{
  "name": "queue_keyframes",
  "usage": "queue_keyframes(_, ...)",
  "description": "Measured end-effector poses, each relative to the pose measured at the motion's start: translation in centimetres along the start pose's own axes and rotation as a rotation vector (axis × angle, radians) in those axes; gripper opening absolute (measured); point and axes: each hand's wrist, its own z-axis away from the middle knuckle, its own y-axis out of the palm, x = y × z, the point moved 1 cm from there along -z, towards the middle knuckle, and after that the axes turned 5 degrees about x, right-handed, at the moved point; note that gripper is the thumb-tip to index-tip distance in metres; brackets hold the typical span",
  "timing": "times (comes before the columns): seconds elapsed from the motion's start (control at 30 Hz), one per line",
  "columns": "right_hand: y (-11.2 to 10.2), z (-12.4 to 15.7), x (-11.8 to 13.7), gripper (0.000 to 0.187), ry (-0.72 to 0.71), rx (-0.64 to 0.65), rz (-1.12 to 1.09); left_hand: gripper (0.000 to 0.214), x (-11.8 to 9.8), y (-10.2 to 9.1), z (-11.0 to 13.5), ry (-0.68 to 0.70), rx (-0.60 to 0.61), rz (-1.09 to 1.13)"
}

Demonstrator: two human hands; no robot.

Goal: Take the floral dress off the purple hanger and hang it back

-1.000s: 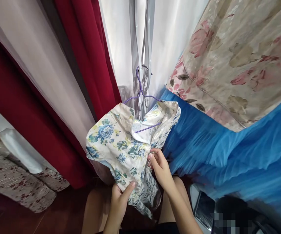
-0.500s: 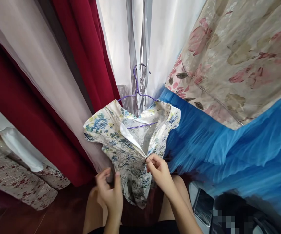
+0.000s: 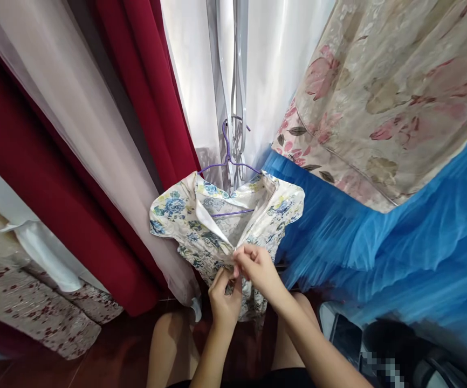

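Note:
A cream dress (image 3: 201, 237) with blue flowers and green leaves hangs on a purple hanger (image 3: 228, 157). Its zipper opening (image 3: 241, 221) spreads in a V, with white lining folded out along the left edge. At the bottom of that V, my right hand (image 3: 260, 269) is closed, fingertips pinching the zipper; the pull itself is hidden. Just below and touching close by, my left hand (image 3: 224, 299) pinches the dress fabric. The lower part of the dress drops behind my hands, between my knees.
Dark red curtain-like cloth (image 3: 136, 253) and pale cloth (image 3: 83, 124) hang at the left. White fabric (image 3: 274, 59) with grey straps (image 3: 239, 81) hangs behind the hanger. To the right are a pink-flowered garment (image 3: 379, 108) and blue tulle (image 3: 383, 242). A phone (image 3: 347, 337) lies low at the right.
My left hand has moved right and up from beside the dress and closed on its fabric below the zipper. My right hand stays on the zipper, shifted slightly left and up.

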Motion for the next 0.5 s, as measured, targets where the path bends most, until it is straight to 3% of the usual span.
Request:
queue_keyframes(0.17, 0.1, -4.7, 6.1, 0.02, -0.188, -0.082, 0.018, 0.021, -0.7, -0.2, -0.8, 0.025, 0.116, -0.067)
queue_keyframes(0.27, -0.1, -6.5, 8.9, 0.02, -0.231, -0.083, -0.026, 0.02, -0.8, 0.6, -1.1, 0.036, 0.198, -0.107)
queue_keyframes(0.5, -1.2, -6.1, 12.0, 0.017, -0.291, -0.126, -0.034, 0.018, -0.3, 2.1, -0.2, 0.047, 0.379, -0.197)
